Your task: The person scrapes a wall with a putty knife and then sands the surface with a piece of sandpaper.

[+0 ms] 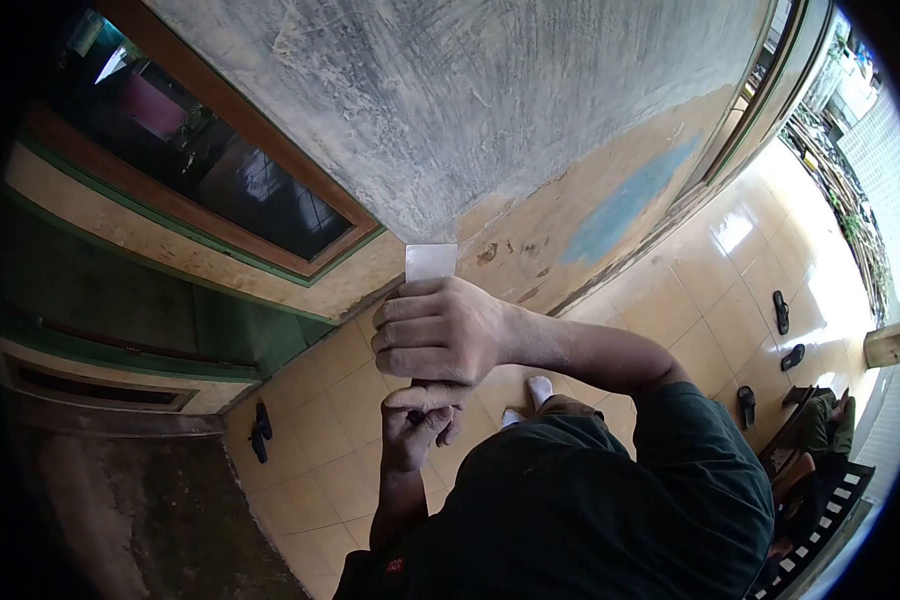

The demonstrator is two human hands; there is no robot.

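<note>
A putty knife's flat, pale blade [431, 262] points up from my right fist, its edge against the wall corner beside the window frame. My right hand [438, 330] is dusty and wrapped around the handle, which is mostly hidden. Directly below it, my left hand [420, 425] is closed, with curled fingers at the lower end of the handle. Grey, streaky putty coats the upper wall [450, 110]. Lower down, the wall is bare yellowish plaster [520, 245] with chipped spots and a blue patch [630, 205].
A brown-framed window [220, 150] lies left of the corner. Yellow floor tiles [315, 480] surround my feet [540, 390]. Black sandals lie left [260, 432] and right [781, 312]. A person [820, 430] is at the far right by a bench.
</note>
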